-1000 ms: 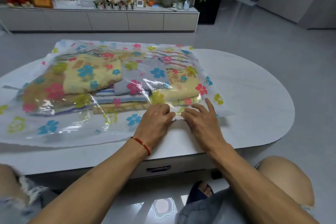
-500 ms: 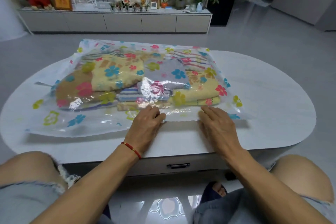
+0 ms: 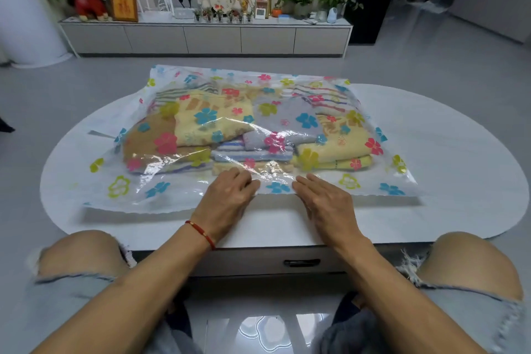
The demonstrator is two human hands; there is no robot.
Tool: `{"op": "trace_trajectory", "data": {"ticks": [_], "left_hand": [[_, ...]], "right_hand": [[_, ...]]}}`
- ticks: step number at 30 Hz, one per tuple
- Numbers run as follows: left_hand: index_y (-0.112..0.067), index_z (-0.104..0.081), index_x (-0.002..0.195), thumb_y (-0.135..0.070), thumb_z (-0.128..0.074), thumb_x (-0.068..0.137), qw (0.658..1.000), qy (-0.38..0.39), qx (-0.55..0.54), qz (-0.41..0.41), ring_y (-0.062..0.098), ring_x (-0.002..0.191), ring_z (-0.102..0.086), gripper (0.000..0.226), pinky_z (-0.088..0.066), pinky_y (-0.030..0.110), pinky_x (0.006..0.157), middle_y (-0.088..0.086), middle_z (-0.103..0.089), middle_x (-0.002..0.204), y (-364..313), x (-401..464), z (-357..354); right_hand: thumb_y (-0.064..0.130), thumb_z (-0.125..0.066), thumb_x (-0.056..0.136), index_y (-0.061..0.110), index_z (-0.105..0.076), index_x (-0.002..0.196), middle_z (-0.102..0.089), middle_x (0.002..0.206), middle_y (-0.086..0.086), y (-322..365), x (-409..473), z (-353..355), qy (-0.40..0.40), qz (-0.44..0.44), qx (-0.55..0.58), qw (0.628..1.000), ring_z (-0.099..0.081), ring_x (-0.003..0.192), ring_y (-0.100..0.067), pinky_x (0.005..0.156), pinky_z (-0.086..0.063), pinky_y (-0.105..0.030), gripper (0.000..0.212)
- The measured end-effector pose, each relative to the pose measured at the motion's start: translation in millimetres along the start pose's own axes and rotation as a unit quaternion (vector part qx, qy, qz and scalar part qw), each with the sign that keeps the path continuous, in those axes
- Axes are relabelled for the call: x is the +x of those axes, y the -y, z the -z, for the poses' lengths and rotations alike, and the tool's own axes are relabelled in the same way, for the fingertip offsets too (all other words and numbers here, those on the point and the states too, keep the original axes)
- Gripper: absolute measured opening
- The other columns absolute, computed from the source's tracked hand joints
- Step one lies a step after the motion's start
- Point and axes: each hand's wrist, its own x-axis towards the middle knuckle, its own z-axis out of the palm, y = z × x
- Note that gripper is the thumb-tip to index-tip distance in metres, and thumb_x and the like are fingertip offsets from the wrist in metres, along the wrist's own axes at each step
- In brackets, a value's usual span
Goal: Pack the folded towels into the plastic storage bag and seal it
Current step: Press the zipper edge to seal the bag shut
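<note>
Head view looks down over my two hands at the near edge of the storage bag point(image 3: 161, 195), a clear plastic bag printed with blue, pink, yellow and green flowers that lies flat across the white oval table point(image 3: 448, 158). Folded towels point(image 3: 218, 123) sit inside it, filling the middle and far part: a brown one at the left, a yellow one overlapping it, a grey one in the middle, striped ones at the far side and underneath, and another yellow one at the right. My left hand point(image 3: 227, 201) rests palm down on the bag's near edge just left of centre, its fingers bent a little and lying close together on the plastic; I cannot tell whether they pinch the edge or only press it. A red string bracelet point(image 3: 201, 234) circles that wrist. My right hand point(image 3: 324, 201) lies just right of centre, near the left one but apart from it, fingers straight and close together, flat on the same edge. My bare knees show at the near left and right, below the table's front with its dark drawer handle point(image 3: 301, 262). A long low cabinet point(image 3: 207, 39) with plants and framed pictures stands against the far wall.
</note>
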Motion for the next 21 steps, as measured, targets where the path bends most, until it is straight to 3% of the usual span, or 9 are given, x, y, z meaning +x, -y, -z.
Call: {"op": "trace_trajectory", "data": {"ticks": [5,9,10,13,14,15,18,21], "left_hand": [[-0.005,-0.07,0.096,-0.008,-0.066,0.089,1.0,-0.007,0.026,0.002,0.033,0.073,-0.056,0.008,-0.046,0.043,0.061,0.014,-0.062,0.083,35.3,-21.0,14.7],[-0.007,-0.069,0.096,-0.017,-0.057,0.094,0.999,-0.012,0.023,0.041,0.034,0.073,-0.054,0.017,-0.042,0.041,0.06,0.013,-0.06,0.082,42.5,-29.4,19.2],[-0.006,-0.068,0.096,-0.018,-0.055,0.095,0.999,-0.011,0.021,0.047,0.034,0.072,-0.053,0.018,-0.041,0.04,0.06,0.013,-0.059,0.082,40.4,-29.9,19.4],[-0.005,-0.069,0.097,-0.019,-0.058,0.095,0.998,-0.009,0.017,0.056,0.034,0.072,-0.053,0.017,-0.041,0.04,0.06,0.014,-0.058,0.081,35.3,-28.2,21.1],[-0.006,-0.069,0.098,-0.019,-0.059,0.095,0.998,-0.007,0.015,0.055,0.033,0.072,-0.054,0.017,-0.043,0.041,0.061,0.014,-0.059,0.081,34.8,-28.5,22.2],[-0.007,-0.07,0.099,-0.019,-0.061,0.094,0.998,-0.005,0.016,0.053,0.033,0.073,-0.054,0.016,-0.044,0.041,0.061,0.013,-0.059,0.081,35.2,-29.2,23.7],[-0.007,-0.07,0.095,-0.019,-0.066,0.091,0.998,0.013,0.028,0.051,0.032,0.073,-0.055,0.013,-0.045,0.042,0.06,0.012,-0.06,0.081,41.6,-35.7,28.3],[-0.007,-0.068,0.094,-0.019,-0.063,0.092,0.997,0.017,0.037,0.059,0.033,0.076,-0.055,0.014,-0.045,0.042,0.061,0.012,-0.061,0.084,57.5,-50.1,32.8]], "right_hand": [[-0.004,-0.091,0.07,0.011,-0.082,0.098,-0.081,0.107,-0.007,-5.2,-4.0,0.1,-0.01,-0.028,0.011,0.999,-0.077,0.103,-0.034,0.071,-0.065,-0.046,0.033],[0.0,-0.084,0.078,0.008,-0.079,0.083,-0.078,0.086,-0.013,15.7,-0.9,3.6,-0.053,-0.118,0.053,0.99,-0.074,0.086,-0.039,0.07,-0.061,-0.045,0.011],[0.002,-0.084,0.077,0.008,-0.078,0.087,-0.077,0.09,-0.012,28.6,1.4,3.4,-0.049,-0.123,0.044,0.99,-0.073,0.089,-0.038,0.076,-0.059,-0.045,0.014],[0.015,-0.083,0.082,0.012,-0.072,0.124,-0.073,0.127,-0.009,79.3,21.5,-7.8,0.011,-0.061,0.021,0.998,-0.066,0.122,-0.034,0.104,-0.05,-0.049,0.044],[0.016,-0.08,0.086,0.012,-0.071,0.128,-0.071,0.132,-0.009,95.9,29.8,-11.8,0.027,-0.037,0.03,0.999,-0.063,0.127,-0.033,0.109,-0.047,-0.051,0.043],[0.014,-0.078,0.087,0.012,-0.074,0.123,-0.073,0.128,-0.008,109.8,37.2,-15.5,0.033,-0.02,0.046,0.998,-0.064,0.126,-0.033,0.111,-0.046,-0.051,0.036],[0.01,-0.079,0.084,0.016,-0.081,0.087,-0.08,0.093,-0.005,119.5,48.1,-20.6,0.001,-0.032,0.097,0.995,-0.074,0.101,-0.031,0.1,-0.051,-0.05,0.007],[0.007,-0.081,0.081,0.015,-0.079,0.076,-0.078,0.08,-0.005,106.1,44.9,-26.8,-0.016,-0.048,0.115,0.992,-0.073,0.086,-0.033,0.088,-0.055,-0.049,0.01]]}}
